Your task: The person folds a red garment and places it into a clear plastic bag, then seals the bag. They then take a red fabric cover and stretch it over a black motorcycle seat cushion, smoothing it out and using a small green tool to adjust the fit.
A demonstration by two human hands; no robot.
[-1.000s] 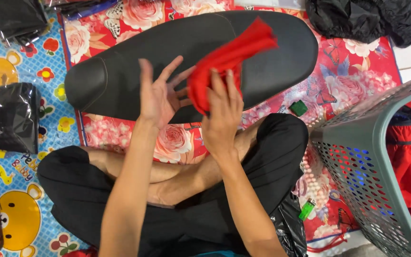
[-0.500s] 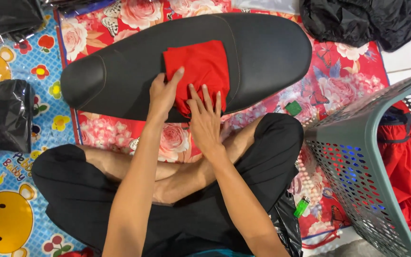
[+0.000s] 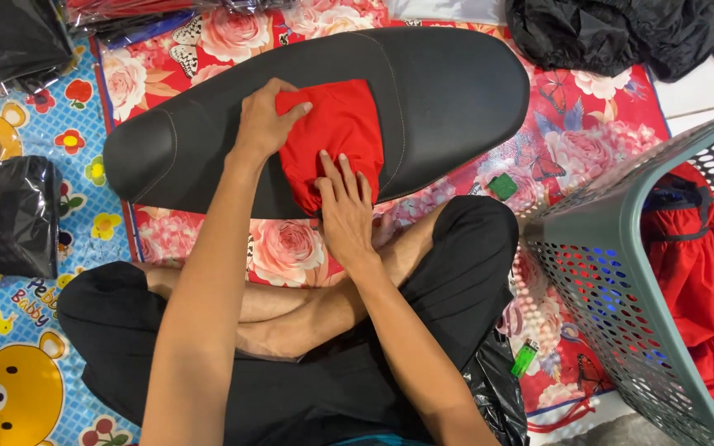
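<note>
A red cloth lies folded into a rough rectangle on top of a long black padded seat, near the seat's middle and toward the edge closest to the person. The fabric is a plain bright red with soft creases, its upper edge fairly straight and its lower end bunched and slightly rounded where it hangs over the seat's rim. The left hand rests on the cloth's upper left corner, fingers curled loosely over the fabric and pressing it down rather than gripping it. The right hand lies flat and released on the lower part of the cloth, fingers spread and pointing up along it. The seat itself lies across a floral mat with pink roses on red (a second mat beside it is blue with cartoon bears). The person sits cross-legged in black trousers just behind the seat. To the right stands a grey-green perforated plastic basket holding more red fabric. A small green lighter lies on the mat near the right knee, and black wrapped bundles sit at the left.
</note>
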